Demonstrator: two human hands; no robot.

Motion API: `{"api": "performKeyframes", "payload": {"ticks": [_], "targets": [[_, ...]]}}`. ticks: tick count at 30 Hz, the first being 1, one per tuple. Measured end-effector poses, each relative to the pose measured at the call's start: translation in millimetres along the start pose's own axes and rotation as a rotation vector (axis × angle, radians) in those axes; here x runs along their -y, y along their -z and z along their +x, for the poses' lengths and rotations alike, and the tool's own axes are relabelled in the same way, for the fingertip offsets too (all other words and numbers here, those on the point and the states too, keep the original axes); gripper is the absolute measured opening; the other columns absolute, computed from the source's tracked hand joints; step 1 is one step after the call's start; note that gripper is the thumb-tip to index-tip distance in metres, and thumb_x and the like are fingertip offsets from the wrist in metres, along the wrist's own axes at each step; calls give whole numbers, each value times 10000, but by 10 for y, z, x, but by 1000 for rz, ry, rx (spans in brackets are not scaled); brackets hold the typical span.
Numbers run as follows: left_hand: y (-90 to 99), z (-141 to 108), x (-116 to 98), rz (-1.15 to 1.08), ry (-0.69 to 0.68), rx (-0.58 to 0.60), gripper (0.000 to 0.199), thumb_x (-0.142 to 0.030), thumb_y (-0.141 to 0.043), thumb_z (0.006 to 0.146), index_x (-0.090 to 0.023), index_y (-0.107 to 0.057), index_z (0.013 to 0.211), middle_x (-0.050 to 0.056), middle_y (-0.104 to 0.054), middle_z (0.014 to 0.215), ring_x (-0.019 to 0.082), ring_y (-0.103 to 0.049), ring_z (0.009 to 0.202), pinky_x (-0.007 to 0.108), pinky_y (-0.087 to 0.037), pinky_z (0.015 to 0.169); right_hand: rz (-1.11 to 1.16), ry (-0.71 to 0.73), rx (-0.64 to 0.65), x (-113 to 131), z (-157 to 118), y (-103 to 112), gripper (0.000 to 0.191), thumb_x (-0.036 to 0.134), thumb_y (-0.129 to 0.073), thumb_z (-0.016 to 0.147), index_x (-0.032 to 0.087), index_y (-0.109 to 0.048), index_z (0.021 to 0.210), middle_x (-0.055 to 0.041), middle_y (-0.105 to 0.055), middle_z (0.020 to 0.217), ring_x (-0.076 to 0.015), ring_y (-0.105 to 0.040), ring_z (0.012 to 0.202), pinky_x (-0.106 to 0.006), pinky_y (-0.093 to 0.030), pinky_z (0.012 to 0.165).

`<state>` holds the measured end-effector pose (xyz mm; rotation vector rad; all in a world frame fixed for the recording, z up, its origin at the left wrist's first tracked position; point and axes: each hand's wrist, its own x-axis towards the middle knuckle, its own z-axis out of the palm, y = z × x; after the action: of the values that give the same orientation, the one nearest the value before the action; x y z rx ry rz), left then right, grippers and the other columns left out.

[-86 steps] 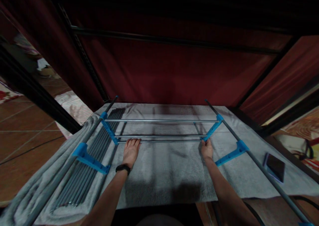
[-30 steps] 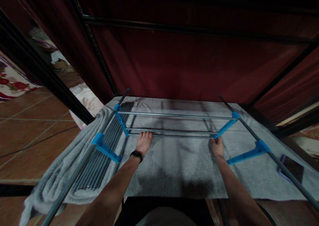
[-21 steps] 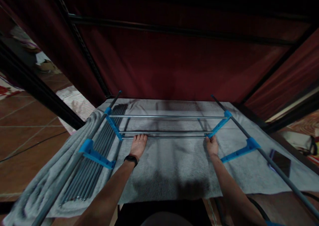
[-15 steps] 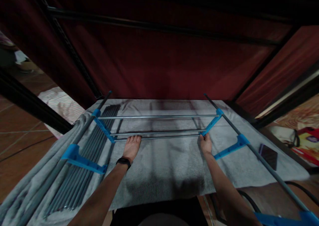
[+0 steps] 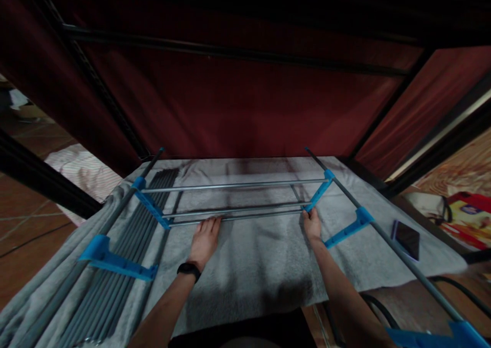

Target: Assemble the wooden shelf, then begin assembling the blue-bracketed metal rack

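Observation:
A rack frame of grey metal rods with blue plastic brackets lies across the grey cloth. My left hand, a black band on its wrist, has its fingers curled over the nearest metal crossbar, left of its middle. At that bar's right end my right hand pinches it with thumb and fingers, just below the right blue bracket. The bar's other end meets the left blue bracket. Two more crossbars run behind it. Nearer me, a lower left bracket and a lower right bracket carry no crossbar.
Several loose metal rods lie side by side on the cloth at the left. A phone rests on the right, beyond the long side rod. Dark red fabric on a black frame closes off the back.
The view has shifted a little, so the rack appears slightly further left. My left hand sits slightly further right along the bar. The right hand keeps its hold at the bar's end.

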<state>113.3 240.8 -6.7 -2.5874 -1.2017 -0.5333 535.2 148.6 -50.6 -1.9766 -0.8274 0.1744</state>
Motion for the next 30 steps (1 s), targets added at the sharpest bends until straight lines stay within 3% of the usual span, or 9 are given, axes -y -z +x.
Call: {"api": "performKeyframes", "payload": {"ticks": [4, 7, 10, 15, 21, 30], "targets": [[117, 39, -393, -2, -169, -87, 479, -60, -471, 859, -206, -595, 1298, 104, -658, 1203, 256, -579, 1143, 420, -423, 1025, -3, -16, 7, 10, -12, 10, 502, 488, -409, 848, 179, -575, 1207, -103, -686, 978, -252, -619, 895, -364, -460, 834], [275, 226, -542, -14, -177, -165, 434, -121, -498, 898, -229, -588, 1308, 95, -647, 1241, 260, -545, 1207, 443, -375, 1074, -3, -25, 8, 32, -21, 22, 516, 491, -408, 850, 191, -563, 1239, -101, -688, 1014, -248, -619, 916, -357, -459, 838], [423, 481, -522, -18, -105, -172, 407, -229, -494, 953, -180, -541, 1354, 140, -608, 1303, 290, -507, 1260, 476, -348, 1088, -8, -37, 8, 55, -28, 31, 519, 494, -411, 846, 196, -562, 1243, -99, -689, 1015, -246, -616, 910, -355, -455, 830], [451, 746, -378, -14, -78, 57, 358, -316, -503, 967, -124, -576, 1260, 147, -667, 1099, 284, -623, 995, 425, -463, 868, -18, -43, 3, 58, -30, 36, 491, 497, -411, 841, 191, -583, 1184, -100, -688, 977, -249, -611, 892, -354, -446, 815], [362, 816, -317, -26, -138, 156, 269, -292, -422, 1000, -142, -622, 1099, 118, -661, 971, 263, -616, 909, 411, -440, 831, -14, -32, 10, 24, -15, 32, 488, 500, -414, 836, 184, -585, 1166, -105, -680, 962, -257, -607, 877, -371, -442, 818], [325, 832, -301, -67, -119, 177, 208, -262, -437, 992, -168, -612, 1054, 107, -645, 952, 253, -601, 921, 403, -422, 860, 6, -18, 13, -17, -1, 23, 469, 514, -437, 838, 181, -582, 1135, -103, -669, 944, -251, -600, 868, -372, -444, 819]]}}
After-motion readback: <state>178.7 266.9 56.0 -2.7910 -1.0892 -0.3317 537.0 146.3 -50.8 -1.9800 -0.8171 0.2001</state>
